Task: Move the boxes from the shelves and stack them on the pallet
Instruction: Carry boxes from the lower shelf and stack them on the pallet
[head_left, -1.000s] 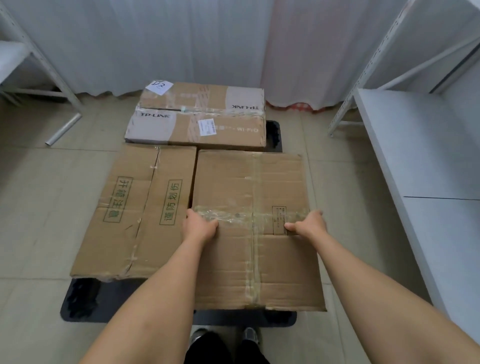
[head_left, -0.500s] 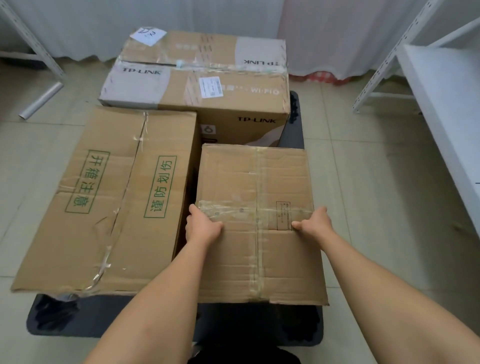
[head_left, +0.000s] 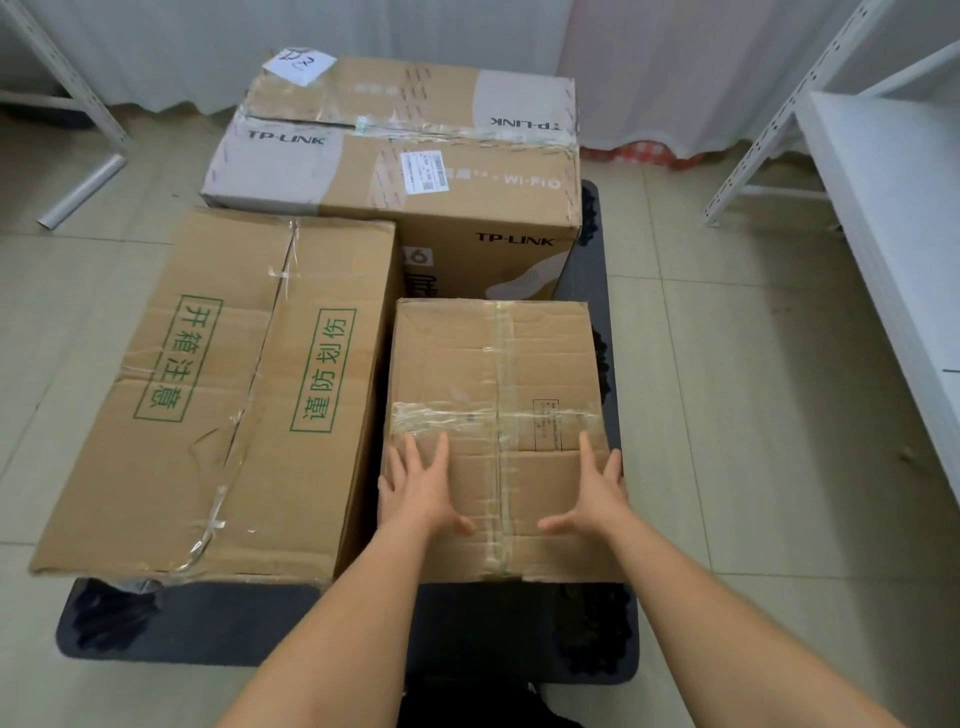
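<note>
Cardboard, brown, taped: small box (head_left: 496, 436), lower centre of the frame, set down on the dark pallet (head_left: 208, 623). Long axis runs away from the person, up the frame. Its left side stands just beside the large box with green print (head_left: 223, 384); its far end sits near or against the TP-LINK box (head_left: 400, 150) at upper centre, contact not clear.

Left hand (head_left: 415, 491): fingers straight and spread, palm down over the near left part of the lid, gripping nothing. Right hand (head_left: 597, 493): likewise released, fingers straight, over the near right edge. Whether the palms touch the lid cannot be told.

Box lies directly under and ahead of both hands, each equally near. Judgement: placement appears complete; any final nudge would go forward along the long axis.

White shelf (head_left: 893, 218), right edge of the frame.
</note>
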